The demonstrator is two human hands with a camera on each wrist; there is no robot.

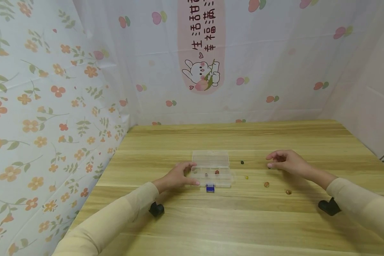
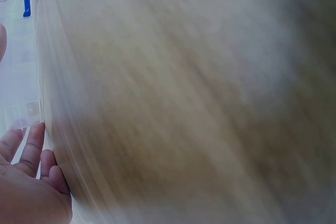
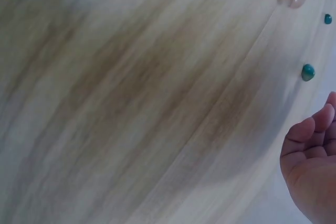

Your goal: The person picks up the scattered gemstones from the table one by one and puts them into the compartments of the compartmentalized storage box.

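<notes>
In the head view a clear plastic compartment box (image 1: pixel 224 180) lies with its lid (image 1: pixel 210 158) raised behind it and a blue latch (image 1: pixel 210 188) in front. Inside are a red stone (image 1: pixel 217 172) and a few small pieces too small to identify. My left hand (image 1: pixel 176 175) holds the box's left end, thumb at the front and fingers behind. My right hand (image 1: pixel 289 164) hovers with thumb and forefinger parted, just over a small dark stone (image 1: pixel 269 168). In the right wrist view a teal stone (image 3: pixel 308 72) lies on the table beyond the curved fingers.
Between box and right hand lie a dark green stone (image 1: pixel 242 162) and a yellow one (image 1: pixel 247 177). Two orange-brown stones (image 1: pixel 266 184) sit nearer the front. The wooden table (image 1: pixel 211 224) meets patterned cloth (image 1: pixel 140 99) at the back and left.
</notes>
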